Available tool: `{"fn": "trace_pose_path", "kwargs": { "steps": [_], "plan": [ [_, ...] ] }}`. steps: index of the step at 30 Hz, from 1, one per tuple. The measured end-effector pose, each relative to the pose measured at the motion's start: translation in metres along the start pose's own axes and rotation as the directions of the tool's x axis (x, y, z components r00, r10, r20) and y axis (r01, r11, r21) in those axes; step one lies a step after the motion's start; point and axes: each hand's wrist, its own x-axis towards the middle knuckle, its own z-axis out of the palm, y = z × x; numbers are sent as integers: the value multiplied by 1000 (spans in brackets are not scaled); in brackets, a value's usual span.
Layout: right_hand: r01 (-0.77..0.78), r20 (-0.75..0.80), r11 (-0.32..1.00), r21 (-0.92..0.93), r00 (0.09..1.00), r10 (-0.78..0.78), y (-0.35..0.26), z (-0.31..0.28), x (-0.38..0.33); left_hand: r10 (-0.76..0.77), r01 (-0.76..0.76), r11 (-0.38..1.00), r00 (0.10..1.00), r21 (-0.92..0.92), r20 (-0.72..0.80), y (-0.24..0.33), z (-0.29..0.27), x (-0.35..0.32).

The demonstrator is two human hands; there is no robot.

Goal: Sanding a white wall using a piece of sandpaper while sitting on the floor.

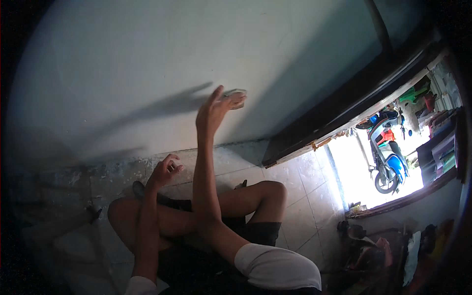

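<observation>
My right hand point(215, 114) is raised in front of the pale wall point(147, 59), its fingers closed on a small flat whitish piece point(239, 99). That piece looks folded, like cloth or paper, though its kind is unclear; it is at or very near the wall. Lower and to the left, my left hand point(164, 173) is curled above my crossed legs. Something small and whitish shows between its fingers, too little of it to name. The shadow of my raised arm falls on the wall to the left.
A dark wooden door point(344, 105) stands at the right, beside a bright doorway. Outside is a blue motorbike point(388, 152). Clothes point(378, 250) hang or lie in a dark heap at the lower right. Under me are worn pale floor tiles point(305, 206).
</observation>
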Motion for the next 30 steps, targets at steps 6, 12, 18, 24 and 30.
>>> {"fn": "trace_pose_path", "kwargs": {
  "steps": [6, 12, 18, 24, 30],
  "plan": [
    [96, 218, 984, -148, 974, -62, 3, 34, -29, 143, -146, 988, 987, -50, -71, -1, 0, 1],
    [29, 118, 1000, -4, 993, -28, 17, 33, -25, 66, -66, 998, 998, 10, -19, 2, -6, -5],
    [-79, 44, 987, 142, 996, 74, 22, 10, -17, 49, -49, 999, 998, 20, 35, 2, -4, -2],
    [218, 301, 962, -167, 940, -161, 18, 7, -13, 89, -88, 996, 995, -25, 37, 6, -6, 3],
    [81, 210, 988, -129, 976, -53, -25, 4, -15, 65, -66, 997, 998, 25, 26, 10, -7, -2]
  ]
}}
